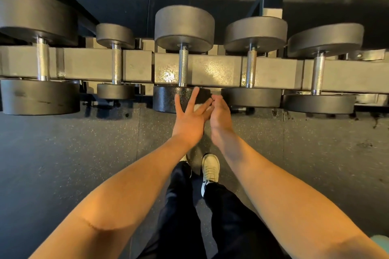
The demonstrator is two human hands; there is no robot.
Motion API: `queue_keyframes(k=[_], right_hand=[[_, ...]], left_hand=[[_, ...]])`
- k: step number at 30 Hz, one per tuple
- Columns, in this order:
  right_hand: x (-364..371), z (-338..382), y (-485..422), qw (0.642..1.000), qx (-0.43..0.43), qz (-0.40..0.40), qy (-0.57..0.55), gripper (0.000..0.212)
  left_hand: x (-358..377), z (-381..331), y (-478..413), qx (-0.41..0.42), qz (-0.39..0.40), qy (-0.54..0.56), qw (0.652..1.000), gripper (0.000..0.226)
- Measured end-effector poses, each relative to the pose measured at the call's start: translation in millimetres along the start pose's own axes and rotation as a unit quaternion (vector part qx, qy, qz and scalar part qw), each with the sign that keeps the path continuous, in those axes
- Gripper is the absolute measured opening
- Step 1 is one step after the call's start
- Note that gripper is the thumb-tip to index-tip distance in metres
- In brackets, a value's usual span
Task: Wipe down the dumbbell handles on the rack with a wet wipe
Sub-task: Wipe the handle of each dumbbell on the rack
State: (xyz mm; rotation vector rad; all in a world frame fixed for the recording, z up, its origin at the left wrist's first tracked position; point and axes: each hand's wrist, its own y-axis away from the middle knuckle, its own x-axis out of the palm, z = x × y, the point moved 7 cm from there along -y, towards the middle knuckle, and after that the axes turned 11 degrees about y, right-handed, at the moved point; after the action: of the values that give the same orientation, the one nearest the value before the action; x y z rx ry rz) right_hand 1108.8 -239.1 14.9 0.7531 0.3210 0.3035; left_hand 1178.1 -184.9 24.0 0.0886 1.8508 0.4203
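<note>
Several dumbbells lie across the grey rack (219, 70), each with a knurled steel handle. The middle dumbbell's handle (183, 67) is straight ahead, and both my hands meet in front of its near black head (166, 99). My left hand (188, 118) has its fingers spread and straight, touching a small white wet wipe (197, 107). My right hand (220, 111) is curled, and its fingertips pinch the wipe's right edge. Most of the wipe is hidden between the hands. Neither hand touches a handle.
More handles sit to the left (116, 65) and right (251, 69), with a large dumbbell (40, 57) at the far left. The speckled rubber floor (84, 153) runs below the rack. My dark trousers and white shoe (210, 167) are beneath my arms.
</note>
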Motion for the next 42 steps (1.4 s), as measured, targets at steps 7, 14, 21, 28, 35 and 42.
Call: queue_keyframes(k=[7,14,21,28,35,42], right_hand=[[19.8,17.7,11.9,0.962,-0.156,-0.018,0.224,0.041],[58.7,35.9,14.3,0.92,-0.243,-0.032,0.305,0.037],[75.0,59.2,0.1,0.902,-0.254,-0.087,0.339,0.032],[83.4,67.9,-30.4,0.905,-0.173,-0.052,0.386,0.025],[77.3,84.6,-52.9,0.939,-0.098,-0.077,0.32,0.016],[75.1,84.1,-61.1,0.921,-0.034,-0.109,0.373,0.025]], left_hand=[[-12.3,32.3,22.9,-0.071,-0.132,0.165,0.975,0.074],[-6.9,90.6,40.2,-0.271,-0.263,0.487,0.787,0.052],[20.8,141.7,19.2,-0.408,-0.213,0.66,0.594,0.054],[9.3,167.9,-7.1,-0.436,-0.168,0.678,0.567,0.037],[-30.8,167.9,-69.0,-0.319,-0.094,0.599,0.728,0.04],[-53.6,148.4,-134.0,-0.35,-0.04,0.669,0.655,0.026]])
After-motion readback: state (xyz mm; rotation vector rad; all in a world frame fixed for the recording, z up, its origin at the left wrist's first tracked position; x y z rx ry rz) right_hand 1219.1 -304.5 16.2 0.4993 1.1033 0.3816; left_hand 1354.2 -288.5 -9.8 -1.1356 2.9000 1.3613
